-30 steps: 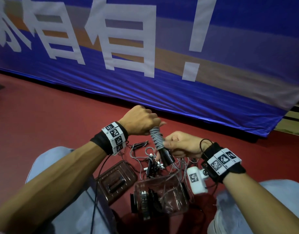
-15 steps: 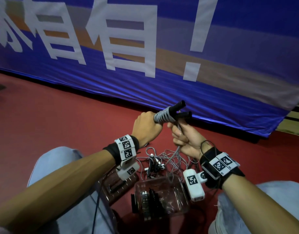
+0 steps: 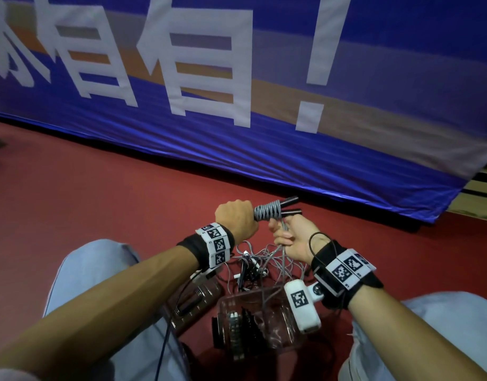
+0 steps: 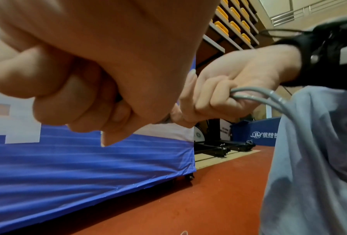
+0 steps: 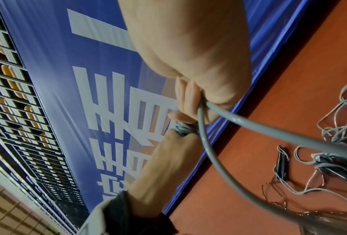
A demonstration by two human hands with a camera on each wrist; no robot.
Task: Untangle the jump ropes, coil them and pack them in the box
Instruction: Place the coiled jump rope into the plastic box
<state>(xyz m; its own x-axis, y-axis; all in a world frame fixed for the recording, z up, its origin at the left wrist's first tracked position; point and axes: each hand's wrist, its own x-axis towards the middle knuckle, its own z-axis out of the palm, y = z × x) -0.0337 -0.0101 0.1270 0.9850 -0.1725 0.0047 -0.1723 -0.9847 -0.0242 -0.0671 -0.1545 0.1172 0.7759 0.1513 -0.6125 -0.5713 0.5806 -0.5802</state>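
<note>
My left hand [image 3: 236, 215] grips a jump rope bundle [image 3: 268, 211]: two black handles side by side with grey rope wound tightly round them, handle ends pointing right. Just below, my right hand [image 3: 289, 237] grips the loose grey rope strands [image 3: 283, 259] hanging from the bundle. In the left wrist view my left hand [image 4: 78, 79] is a closed fist and my right hand [image 4: 239, 89] clasps the grey rope [image 4: 269, 101]. In the right wrist view the rope [image 5: 249, 124] runs out of my right hand [image 5: 199, 71] towards the floor.
A tangle of thin grey ropes [image 3: 264, 265] and black handles lies on the red floor between my knees. A clear plastic box [image 3: 280, 336] with black handles inside stands nearer me, its lid [image 3: 198, 301] to the left. A blue banner [image 3: 236, 133] stands ahead.
The bundle swung from pointing down to pointing up and right as my left hand lifted it. My right hand left the bundle and took hold of the trailing strands below.
</note>
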